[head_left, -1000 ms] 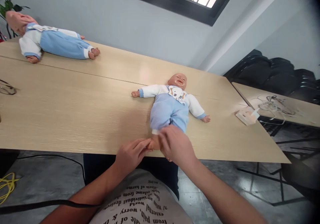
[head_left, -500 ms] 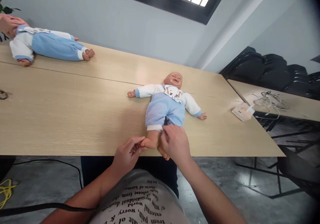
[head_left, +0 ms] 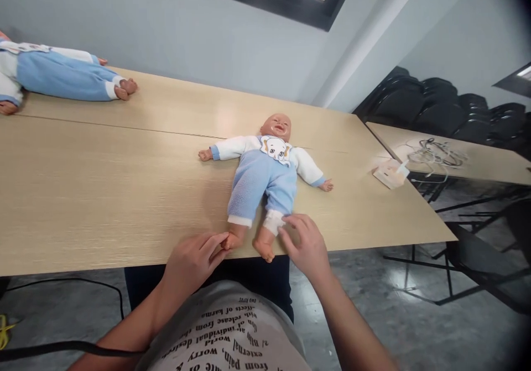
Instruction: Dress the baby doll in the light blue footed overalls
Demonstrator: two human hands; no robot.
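"Where's the doll (head_left: 264,174)?"
"Face up on the tabletop (head_left: 145,194), at the near edge."
"What's the left hand (head_left: 194,257) doing?"
"Its fingers (head_left: 213,241) are pinching one foot (head_left: 234,240)."
"And the right hand (head_left: 309,245)?"
"Fingers spread, by the white cuff (head_left: 273,222) above the other foot (head_left: 264,243); I can't tell whether they touch it."
"Anything else around?"
"A second doll (head_left: 66,77) at the far left, a pale box (head_left: 389,175) at the right."

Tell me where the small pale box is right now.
In the head view, the pale box sits right of the nearer doll, by the right-hand edge of the long table, just left of the tangled cables.
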